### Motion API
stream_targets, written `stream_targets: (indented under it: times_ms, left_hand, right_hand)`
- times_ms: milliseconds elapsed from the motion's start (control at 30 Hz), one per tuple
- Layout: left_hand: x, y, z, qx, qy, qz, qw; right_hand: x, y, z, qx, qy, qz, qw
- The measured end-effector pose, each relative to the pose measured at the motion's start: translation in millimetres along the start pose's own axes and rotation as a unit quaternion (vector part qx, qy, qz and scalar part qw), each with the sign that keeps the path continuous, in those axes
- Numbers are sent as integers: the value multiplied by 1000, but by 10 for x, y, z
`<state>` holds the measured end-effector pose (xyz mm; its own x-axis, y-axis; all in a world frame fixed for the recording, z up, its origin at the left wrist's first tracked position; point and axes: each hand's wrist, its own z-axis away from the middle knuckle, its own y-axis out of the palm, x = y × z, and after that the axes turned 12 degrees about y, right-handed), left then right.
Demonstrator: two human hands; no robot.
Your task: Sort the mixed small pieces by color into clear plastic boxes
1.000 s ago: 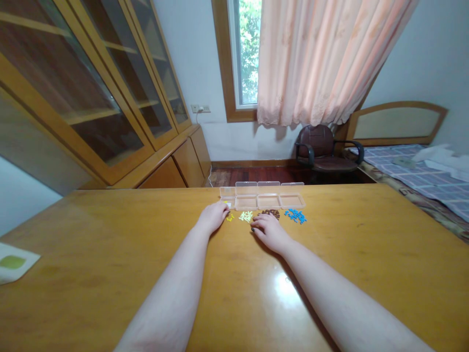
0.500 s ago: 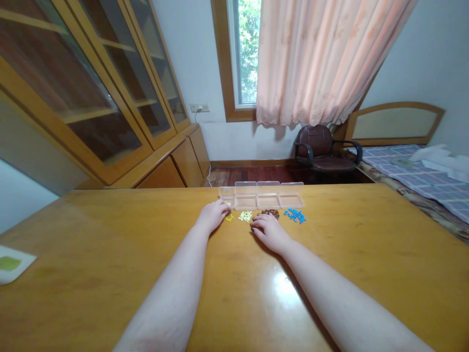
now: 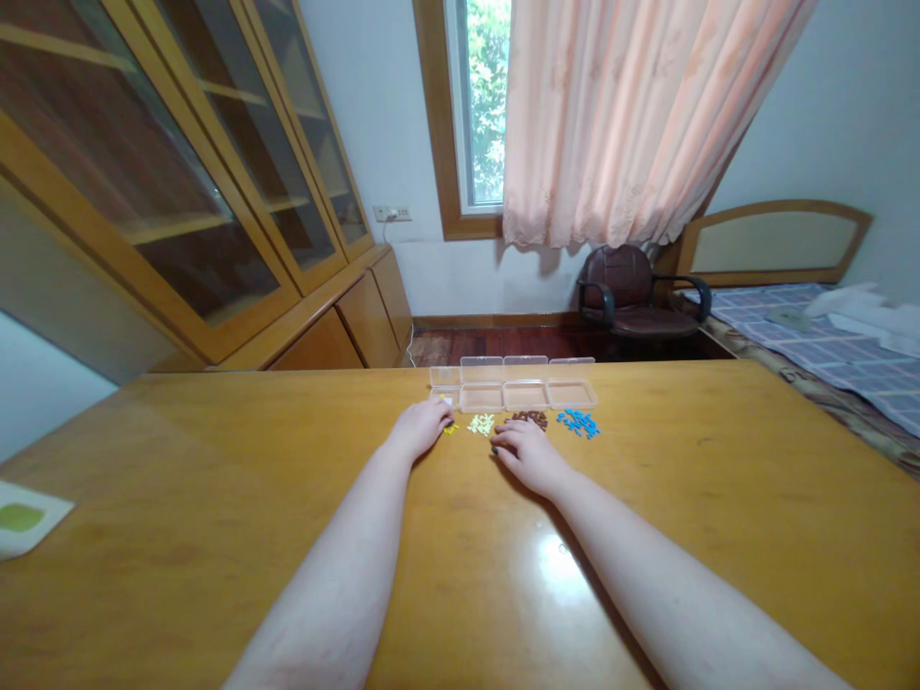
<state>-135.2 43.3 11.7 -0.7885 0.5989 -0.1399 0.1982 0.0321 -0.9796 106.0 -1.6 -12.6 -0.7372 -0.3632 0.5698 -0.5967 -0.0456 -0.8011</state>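
Notably, the yellow pieces point(image 3: 450, 430) now lie closer to the left grip point(image 3: 423, 426), focusing work there; its closure is unclear, while the right grip point(image 3: 530, 454) spreads loosely beside brown pieces point(image 3: 539, 418).

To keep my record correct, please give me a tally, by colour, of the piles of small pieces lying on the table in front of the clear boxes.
Yellow pile: 1
Pale yellow-green pile: 1
Brown pile: 1
Blue pile: 1
Total: 4 piles
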Motion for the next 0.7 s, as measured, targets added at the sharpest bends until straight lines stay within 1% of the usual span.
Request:
stream_targets:
  times_ms: [67,100,200,267,333,367,400,467,567,633,700]
  left_hand:
    - [-2,1,-8,-19,-10,4,1000]
    - [1,-1,-12,-38,-23,6,999]
    - [34,-9,-25,-116,-93,-1,989]
    - [66,-11,-27,-131,-137,-3,982]
    - [95,-20,-18,-118,-160,2,980]
    - [105,-30,-9,-109,-159,5,981]
    - [111,-46,2,-101,-150,6,984]
    - [112,-92,31,-75,-105,4,992]
    - [97,-166,71,-6,-30,18,999]
    - [88,-192,87,27,-11,38,999]
    - [83,-191,90,45,-11,47,998]
  right_hand:
    - [1,0,2,0,2,0,1000]
    - [2,-1,3,1,3,2,1000]
    - [7,-8,5,2,4,7,1000]
    - [10,-14,6,4,3,10,1000]
    - [10,-18,6,6,1,13,1000]
    - [10,-18,6,7,1,13,1000]
    - [10,-18,6,7,0,13,1000]
    - [9,-16,7,6,0,12,1000]
    - [14,-14,10,4,0,9,1000]
    - [19,-16,12,4,0,8,1000]
    - [23,-19,11,6,0,7,1000]
